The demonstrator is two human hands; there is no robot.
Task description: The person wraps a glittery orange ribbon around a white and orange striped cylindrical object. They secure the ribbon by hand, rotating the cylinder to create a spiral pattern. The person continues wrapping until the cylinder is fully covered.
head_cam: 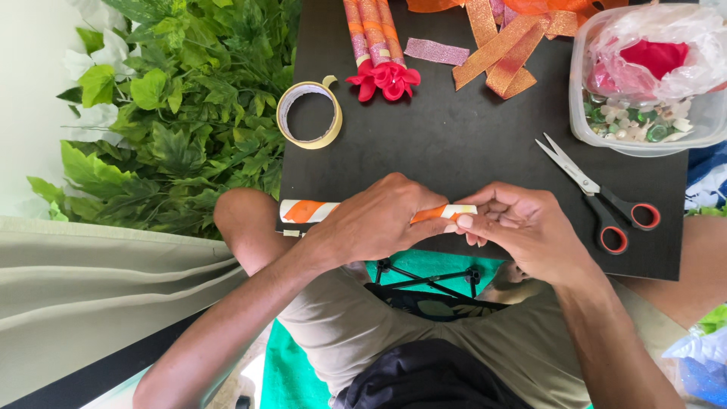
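At the black board's (454, 144) near edge, the left hand (379, 220) wraps closed around a white paper tube spiralled with orange ribbon (310, 210); the right hand (522, 227) pinches its end. Scissors (598, 197) lie right. Farther off: tape roll (309, 113), red flower sticks (379, 53), clear plastic tub (644, 76) at the far right corner.

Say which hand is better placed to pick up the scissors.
Probably the right hand: the scissors lie just beside it on the black board, and only its fingertips pinch the tip of the orange-and-white striped tube. The left hand wraps the tube's middle, farther from them.
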